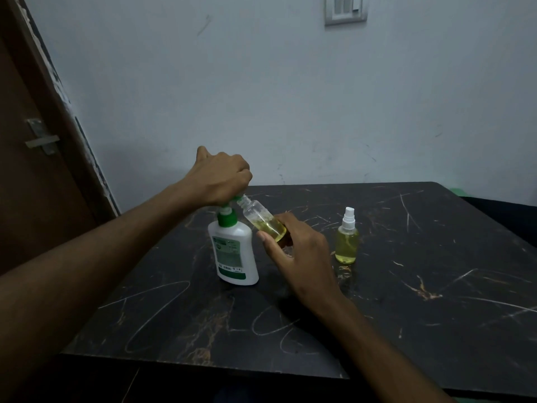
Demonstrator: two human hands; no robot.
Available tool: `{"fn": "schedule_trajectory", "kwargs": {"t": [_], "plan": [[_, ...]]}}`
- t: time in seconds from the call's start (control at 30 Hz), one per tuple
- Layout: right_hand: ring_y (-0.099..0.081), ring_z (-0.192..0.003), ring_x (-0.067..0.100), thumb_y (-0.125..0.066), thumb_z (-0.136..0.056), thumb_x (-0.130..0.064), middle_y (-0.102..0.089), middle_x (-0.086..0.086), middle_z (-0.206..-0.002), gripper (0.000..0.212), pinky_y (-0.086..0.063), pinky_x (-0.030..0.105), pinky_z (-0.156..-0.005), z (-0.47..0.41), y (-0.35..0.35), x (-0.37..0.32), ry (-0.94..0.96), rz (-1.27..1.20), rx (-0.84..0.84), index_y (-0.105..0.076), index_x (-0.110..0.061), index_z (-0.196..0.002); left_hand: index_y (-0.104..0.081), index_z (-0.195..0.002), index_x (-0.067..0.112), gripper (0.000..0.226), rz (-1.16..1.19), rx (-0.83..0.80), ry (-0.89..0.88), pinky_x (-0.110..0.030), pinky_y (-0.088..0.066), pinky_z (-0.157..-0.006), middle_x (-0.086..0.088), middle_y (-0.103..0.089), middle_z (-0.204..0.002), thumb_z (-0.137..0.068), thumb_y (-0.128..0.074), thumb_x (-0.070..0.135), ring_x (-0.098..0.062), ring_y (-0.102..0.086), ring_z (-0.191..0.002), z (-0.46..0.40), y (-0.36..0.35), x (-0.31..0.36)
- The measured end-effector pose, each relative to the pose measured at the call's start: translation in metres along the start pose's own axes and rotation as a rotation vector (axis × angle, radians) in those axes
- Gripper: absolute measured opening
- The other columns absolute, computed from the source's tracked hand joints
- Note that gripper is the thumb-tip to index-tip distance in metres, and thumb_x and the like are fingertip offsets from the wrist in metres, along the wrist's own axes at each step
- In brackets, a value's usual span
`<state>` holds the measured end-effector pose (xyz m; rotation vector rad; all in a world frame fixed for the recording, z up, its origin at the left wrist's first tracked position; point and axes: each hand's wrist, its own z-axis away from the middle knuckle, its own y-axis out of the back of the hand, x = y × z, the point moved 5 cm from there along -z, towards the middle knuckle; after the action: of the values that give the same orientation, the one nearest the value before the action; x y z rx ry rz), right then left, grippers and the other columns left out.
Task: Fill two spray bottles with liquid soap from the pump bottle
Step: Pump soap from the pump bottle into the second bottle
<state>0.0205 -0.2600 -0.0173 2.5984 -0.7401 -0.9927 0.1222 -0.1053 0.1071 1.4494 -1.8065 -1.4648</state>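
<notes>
Two hands work at frame centre: left hand [222,177] grips the pump [236,199], right hand [293,245] holds a tilted bottle [263,221] at its spout.

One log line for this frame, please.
left hand: presses pump bottle head | right hand: holds open bottle tilted at spout, part full | capped bottle: full, on table
</notes>
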Motion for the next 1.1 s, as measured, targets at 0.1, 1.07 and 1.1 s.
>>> {"fn": "schedule_trajectory", "kwargs": {"t": [0.1, 1.07, 1.1], "plan": [[-0.06, -0.082, 0.006, -0.059, -0.102, -0.045, -0.064, -0.012, -0.091, 0.021, -0.052, 0.033, -0.071, 0.0002, -0.0013, 0.0015, 0.002, 0.006, 0.001, -0.061, -0.027, -0.111, -0.075, -0.1, 0.007, 0.061, 0.042, -0.025, 0.012, -0.046, -0.025, -0.087, -0.006, -0.069, -0.111, -0.089, -0.02, 0.032, -0.026, -0.064, -0.095, 0.0019, -0.0027, 0.0035], [-0.057, -0.081, 0.002, -0.062, -0.101, -0.043, -0.06, -0.017, -0.088, 0.016, -0.047, 0.021, -0.068, 0.0002, 0.0021, -0.0002, 0.01, 0.015, 0.007, -0.06, -0.029, -0.109, -0.075, -0.1, 0.005, 0.051, 0.018, -0.007, 0.015, -0.05, -0.031, -0.092, -0.009, -0.071, -0.105, -0.097, -0.029, 0.028, -0.027, -0.066, -0.09, 0.0004, 0.0051, -0.0005], [-0.057, -0.081, 0.002, -0.061, -0.101, -0.043, -0.059, -0.017, -0.088, 0.016, -0.046, 0.02, -0.069, 0.0001, 0.0021, -0.0004, 0.01, 0.015, 0.008, -0.061, -0.029, -0.109, -0.075, -0.1, 0.005, 0.051, 0.016, -0.009, 0.016, -0.05, -0.03, -0.091, -0.009, -0.071, -0.106, -0.097, -0.03, 0.028, -0.027, -0.066, -0.091, 0.0002, 0.0054, -0.0004]]}}
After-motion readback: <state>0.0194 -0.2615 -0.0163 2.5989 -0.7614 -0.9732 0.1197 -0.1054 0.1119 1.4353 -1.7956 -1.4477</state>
